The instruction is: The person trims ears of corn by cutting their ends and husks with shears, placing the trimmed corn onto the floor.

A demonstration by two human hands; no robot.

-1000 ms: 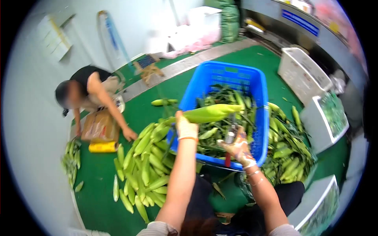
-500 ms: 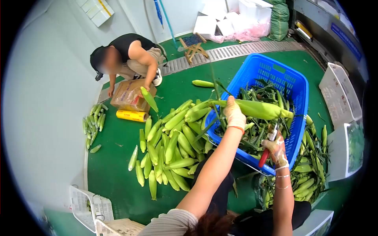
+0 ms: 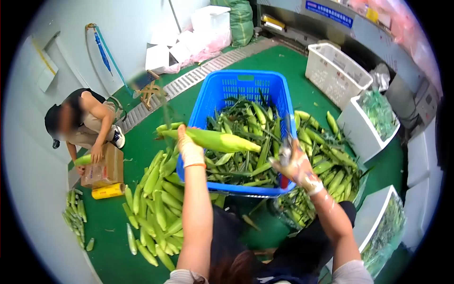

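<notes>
In a white glove, my left hand [image 3: 190, 149] is closed around a green ear of corn [image 3: 224, 141], held sideways above the near left part of a blue crate [image 3: 197, 106]. The ear's pale tip points right; long leaves trail at its left end. My right hand [image 3: 299, 165], in a stained glove, is at the crate's right rim. It grips red-handled pruning shears [image 3: 286, 150], whose metal part is blurred and apart from the ear. Green husk trimmings [image 3: 246, 161] lie inside the crate. Left of it, ears of corn [image 3: 158, 189] are piled on the floor.
A co-worker [image 3: 92, 113] crouches at left with corn by a cardboard box [image 3: 105, 168]; a yellow roll [image 3: 108, 191] lies before it. More unhusked corn [image 3: 331, 165] is heaped right of the crate. White bins [image 3: 338, 71] stand beyond, and a folding stool [image 3: 147, 90] at the back.
My view has swung right. The shears have moved away from the ear's tip to the crate's right rim. The co-worker's ear of corn has moved to the box's left side.
</notes>
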